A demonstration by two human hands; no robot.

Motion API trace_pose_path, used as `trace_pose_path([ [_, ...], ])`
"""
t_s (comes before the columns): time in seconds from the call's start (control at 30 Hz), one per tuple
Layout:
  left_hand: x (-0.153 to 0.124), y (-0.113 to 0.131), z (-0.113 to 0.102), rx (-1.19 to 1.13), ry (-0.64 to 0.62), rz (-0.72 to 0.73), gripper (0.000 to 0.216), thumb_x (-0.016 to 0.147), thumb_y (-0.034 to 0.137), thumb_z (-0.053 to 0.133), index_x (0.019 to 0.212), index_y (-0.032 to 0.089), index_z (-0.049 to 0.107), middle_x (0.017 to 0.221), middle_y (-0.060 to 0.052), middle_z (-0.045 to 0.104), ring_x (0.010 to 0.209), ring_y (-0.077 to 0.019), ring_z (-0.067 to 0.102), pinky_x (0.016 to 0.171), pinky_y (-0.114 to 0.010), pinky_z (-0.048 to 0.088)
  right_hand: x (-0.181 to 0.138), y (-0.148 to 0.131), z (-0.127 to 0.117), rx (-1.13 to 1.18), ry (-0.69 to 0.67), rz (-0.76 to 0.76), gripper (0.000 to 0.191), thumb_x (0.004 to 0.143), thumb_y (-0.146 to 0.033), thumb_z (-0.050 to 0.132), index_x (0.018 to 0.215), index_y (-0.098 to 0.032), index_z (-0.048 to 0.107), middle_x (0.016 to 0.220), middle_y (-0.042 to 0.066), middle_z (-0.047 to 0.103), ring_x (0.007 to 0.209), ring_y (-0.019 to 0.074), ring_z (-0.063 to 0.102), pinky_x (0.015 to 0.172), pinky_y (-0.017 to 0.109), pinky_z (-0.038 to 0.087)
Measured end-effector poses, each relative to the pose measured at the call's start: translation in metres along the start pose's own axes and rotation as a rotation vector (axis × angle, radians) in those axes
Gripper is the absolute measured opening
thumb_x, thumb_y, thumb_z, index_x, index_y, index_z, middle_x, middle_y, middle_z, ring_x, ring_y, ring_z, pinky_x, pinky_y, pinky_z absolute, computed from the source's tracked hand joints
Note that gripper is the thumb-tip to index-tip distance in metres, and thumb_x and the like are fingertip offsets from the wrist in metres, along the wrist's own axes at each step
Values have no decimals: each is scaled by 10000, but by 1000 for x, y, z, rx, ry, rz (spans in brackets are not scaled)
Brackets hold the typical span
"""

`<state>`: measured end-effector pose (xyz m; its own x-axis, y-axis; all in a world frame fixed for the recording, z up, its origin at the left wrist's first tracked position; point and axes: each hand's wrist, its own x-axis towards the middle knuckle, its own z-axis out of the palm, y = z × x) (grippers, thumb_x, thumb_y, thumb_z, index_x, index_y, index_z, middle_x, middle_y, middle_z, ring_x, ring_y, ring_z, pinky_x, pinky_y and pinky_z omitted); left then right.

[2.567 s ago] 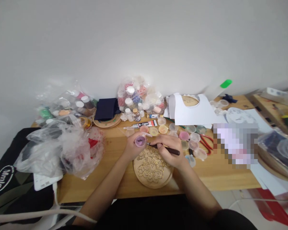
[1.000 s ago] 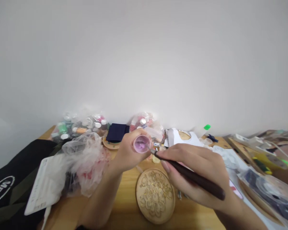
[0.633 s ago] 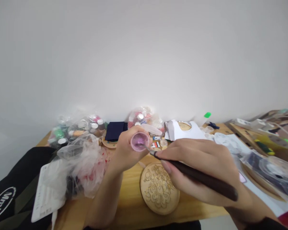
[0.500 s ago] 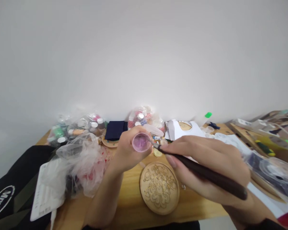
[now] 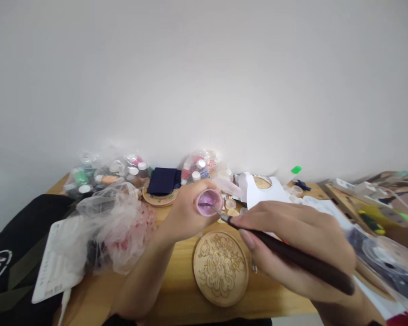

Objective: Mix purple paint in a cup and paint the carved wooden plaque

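Wrapped around a small plastic cup (image 5: 208, 202) is my left hand (image 5: 190, 208), tilting its mouth toward me. Purple, paste-like stuff coats the inside, and the cup's clear lid (image 5: 229, 186) hangs open behind it. My right hand (image 5: 302, 249) grips a slim palette knife (image 5: 292, 253) by its dark handle, pen-fashion. Its thin metal end reaches into the cup; the tip's exact shape is hard to make out. Below both hands lies a round wooden disc (image 5: 220, 269) with a raised flower pattern, flat on the wooden table (image 5: 275, 296).
Crumpled clear plastic bags (image 5: 122, 231) and a white card (image 5: 52, 267) lie left. Bagged small bottles (image 5: 112, 176) stand along the wall, beside folded navy cloth (image 5: 163, 181). White paper (image 5: 265, 192) sits behind my right hand. A clear plastic spool (image 5: 390, 249) is far right.
The knife's metal end has moved from the cup's rim to inside the cup. My left hand and the cup have shifted slightly right. The view has shifted a little.
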<state>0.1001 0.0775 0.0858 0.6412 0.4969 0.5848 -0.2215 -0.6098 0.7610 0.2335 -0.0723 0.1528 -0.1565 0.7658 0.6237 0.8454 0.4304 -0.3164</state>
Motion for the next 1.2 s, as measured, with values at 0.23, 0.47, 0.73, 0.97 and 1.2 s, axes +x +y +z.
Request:
trace_pose_path([
  [0.23, 0, 1, 0, -31, -26, -33, 139, 702, 93, 655, 764, 189, 576, 705, 19, 637, 640, -129, 594, 607, -240, 449, 1, -1, -2, -40, 33, 8, 175, 872, -119, 622, 1011, -222, 646, 820, 9, 740, 678, 122, 696, 601, 234, 568],
  [0.47, 0, 2, 0, -11, -34, -58, 123, 725, 150, 672, 779, 206, 576, 723, 6, 652, 654, -150, 605, 626, -270, 463, 3, -1, -1, -51, 59, -26, 213, 851, -109, 624, 1008, -252, 637, 762, -3, 735, 622, 138, 693, 560, 246, 571],
  [0.73, -1, 1, 0, -33, -39, -45, 138, 727, 124, 681, 775, 192, 571, 720, 18, 647, 653, -129, 597, 622, -247, 451, 3, -3, -2, -70, 29, -27, 181, 855, -114, 630, 990, -234, 643, 775, 5, 731, 642, 127, 692, 581, 227, 561],
  [0.97, -1, 3, -1, -15, -37, -45, 117, 723, 126, 664, 760, 191, 575, 724, 13, 652, 662, -137, 602, 622, -252, 450, 3, -1, -2, -89, 56, -7, 149, 862, -138, 622, 959, -247, 651, 741, -3, 717, 601, 124, 669, 541, 237, 530],
  [1.2, -1, 2, -1, 3, -41, -57, 113, 725, 131, 657, 766, 200, 577, 732, 12, 655, 663, -142, 601, 622, -260, 448, 4, 0, -3, -106, 50, -11, 126, 879, -142, 602, 951, -239, 636, 735, -5, 711, 617, 125, 668, 550, 244, 530],
])
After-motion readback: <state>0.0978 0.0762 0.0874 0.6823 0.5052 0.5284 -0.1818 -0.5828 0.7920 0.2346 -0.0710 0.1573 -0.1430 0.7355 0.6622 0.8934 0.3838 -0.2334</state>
